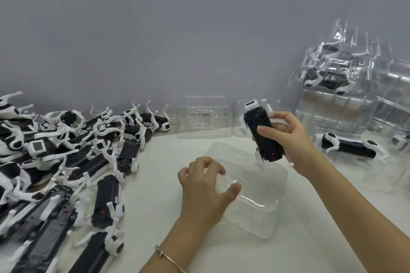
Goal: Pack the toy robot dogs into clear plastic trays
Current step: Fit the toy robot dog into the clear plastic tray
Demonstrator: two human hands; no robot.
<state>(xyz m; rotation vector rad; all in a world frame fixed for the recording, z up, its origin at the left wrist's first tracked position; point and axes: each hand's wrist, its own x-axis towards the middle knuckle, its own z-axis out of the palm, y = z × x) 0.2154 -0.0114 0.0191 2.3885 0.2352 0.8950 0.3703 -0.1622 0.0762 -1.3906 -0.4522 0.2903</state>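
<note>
Gripping a dog (264,133) nearly upright, tail down, the right hand (286,137) hovers above the tray's (255,186) far end; left hand (206,186), fingers curled, apparently steadies the near rim.

A factory-style packing bench: a heap of identical toy robot dogs (73,153) lies left on a white table (159,162), clear plastic trays (332,115) stacked far right, against a grey wall (177,29).

- Dog pile (66,150) sprawls left on the table (155,184).
- Open tray (255,195) sits centre, before two upright trays (204,117), seemingly empty.
- Filled trays (346,86) stack far right.
</note>
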